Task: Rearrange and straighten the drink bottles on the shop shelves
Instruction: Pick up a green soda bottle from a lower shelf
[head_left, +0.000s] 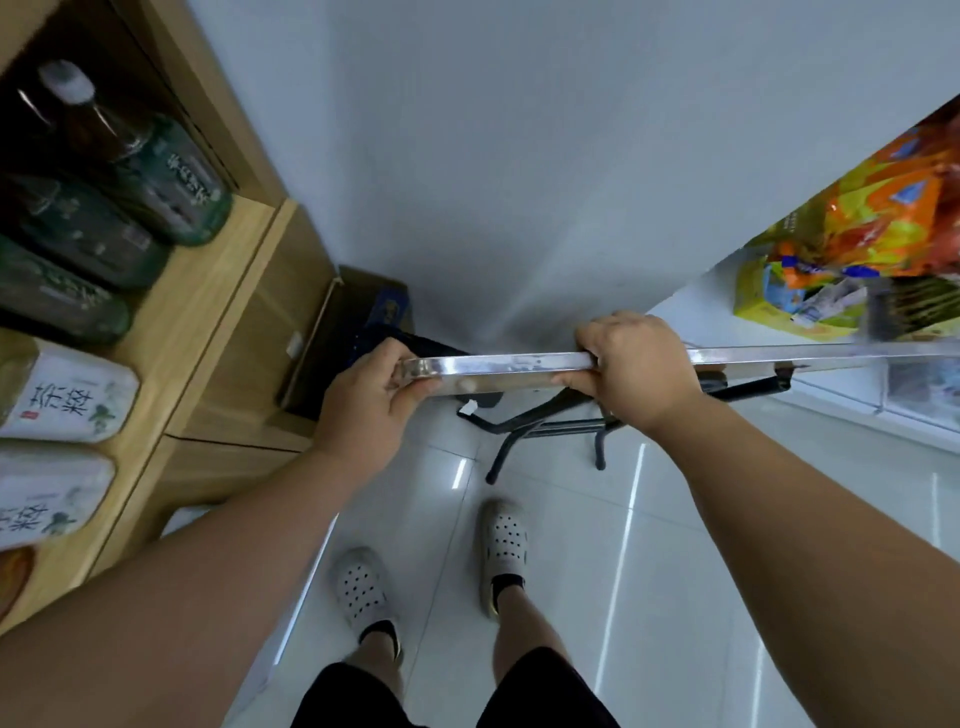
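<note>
Between the two shelf units, over the pale tiled floor (571, 525), both bare arms stretch forward and down, elbows nearly straight. On the left, the wooden shelf (218, 291) carries the drink bottles (171, 176), and no hand is on them. The metal-edged folding stand (509, 364) sits roughly level, black legs (545, 423) beneath. The left hand (363, 405) grips the rim's end and the right hand (634, 369) grips mid-rim, fingers (595, 345) curled round the metal. My advice: carry it level, clear of the bottles, and set it down square.
</note>
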